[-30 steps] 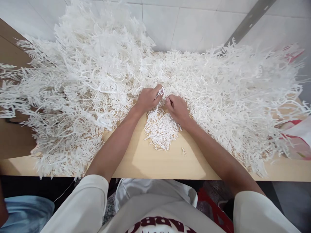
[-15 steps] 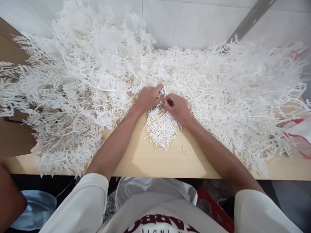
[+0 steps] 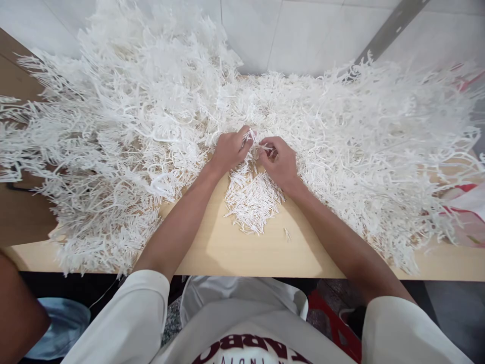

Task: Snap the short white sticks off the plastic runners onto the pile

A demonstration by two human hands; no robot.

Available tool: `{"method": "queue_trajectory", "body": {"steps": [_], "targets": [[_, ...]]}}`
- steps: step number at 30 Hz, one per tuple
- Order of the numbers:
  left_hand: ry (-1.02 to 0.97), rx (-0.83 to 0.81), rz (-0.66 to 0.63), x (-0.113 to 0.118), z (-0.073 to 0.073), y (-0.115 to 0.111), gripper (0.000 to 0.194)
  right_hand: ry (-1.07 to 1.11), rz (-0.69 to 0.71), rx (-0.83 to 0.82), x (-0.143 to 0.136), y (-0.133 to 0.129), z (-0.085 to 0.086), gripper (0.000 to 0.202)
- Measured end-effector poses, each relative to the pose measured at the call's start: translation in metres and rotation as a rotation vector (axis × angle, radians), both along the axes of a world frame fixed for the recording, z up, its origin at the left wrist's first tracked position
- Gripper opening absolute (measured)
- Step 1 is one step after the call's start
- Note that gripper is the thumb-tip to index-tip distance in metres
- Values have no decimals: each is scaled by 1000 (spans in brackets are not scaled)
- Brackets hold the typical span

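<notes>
White branching plastic-like strands lie in a large tangled heap [image 3: 151,116] at the left, and the heap continues to the right [image 3: 352,136]. My left hand [image 3: 232,149] is closed on a small bunch of white strands [image 3: 249,135] at the middle. Just right of it, my right hand [image 3: 279,159] has thumb and fingertips pinched on thin white strands, close to the left fingertips. Below both hands, a small pile of short white pieces [image 3: 253,202] rests on the light wooden table [image 3: 242,255]. A few loose pieces [image 3: 287,234] lie right of that pile.
A brown cardboard box [image 3: 22,212] stands at the far left. A red and white plastic bag [image 3: 468,217] is at the right edge. Another person's limb [image 3: 20,308] shows at the lower left, near a blue round object [image 3: 58,328]. Behind the heap is a tiled surface [image 3: 310,35].
My right hand has shifted slightly up and right, its fingers less tightly curled and a little apart from the left hand. My left hand has moved up slightly.
</notes>
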State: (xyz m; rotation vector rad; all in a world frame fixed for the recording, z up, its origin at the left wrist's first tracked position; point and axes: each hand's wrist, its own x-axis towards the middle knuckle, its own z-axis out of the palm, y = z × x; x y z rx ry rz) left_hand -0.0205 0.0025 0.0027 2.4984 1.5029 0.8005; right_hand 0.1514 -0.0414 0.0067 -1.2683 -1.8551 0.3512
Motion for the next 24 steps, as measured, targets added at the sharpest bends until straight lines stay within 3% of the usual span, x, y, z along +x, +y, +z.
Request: {"method": "queue_trajectory", "body": {"steps": [4, 8, 13, 20, 24], "targets": [[-29, 42, -74, -1, 0, -1, 43, -5, 44, 14, 1, 2, -1, 23], [84, 79, -81, 2, -2, 0, 38, 50, 55, 60, 2, -3, 4, 35], [117, 115, -90, 10, -5, -2, 38, 60, 78, 68, 3, -3, 7, 24], [98, 63, -92, 13, 1, -8, 49, 134, -15, 81, 3, 0, 6, 23], [75, 66, -169, 10, 6, -12, 49, 208, -82, -37, 2, 0, 6, 32]]}}
